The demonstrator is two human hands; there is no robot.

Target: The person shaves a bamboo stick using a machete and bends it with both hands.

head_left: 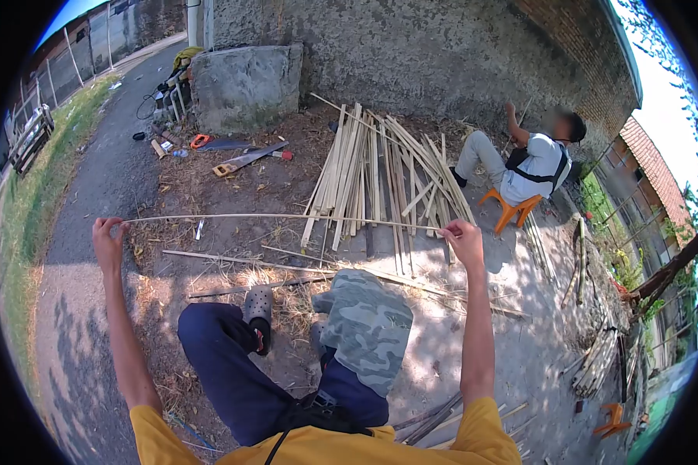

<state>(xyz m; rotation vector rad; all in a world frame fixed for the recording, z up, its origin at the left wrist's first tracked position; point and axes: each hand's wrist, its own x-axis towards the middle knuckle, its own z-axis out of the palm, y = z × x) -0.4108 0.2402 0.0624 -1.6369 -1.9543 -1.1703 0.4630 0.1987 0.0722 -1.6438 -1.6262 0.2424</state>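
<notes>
A long, thin bamboo strip (287, 216) stretches across in front of me, bowed slightly upward. At its left end, my left hand (108, 239) pinches it between thumb and fingers. My right hand (464, 242) grips the opposite end the same way. Beyond the strip, a heap of split bamboo slats (357, 167) lies fanned out on the ground. A camouflage cloth (368, 322) is draped over my right knee. Closer to my feet, several loose strips (240, 260) rest on the dirt among pale shavings.
Two handsaws, one with a wooden handle (225, 168) and one with an orange handle (200, 141), lie by a concrete block (248, 89). A co-worker (539, 159) sits on an orange stool (510, 209) at right, near the wall. More bamboo (597, 360) is bundled at far right.
</notes>
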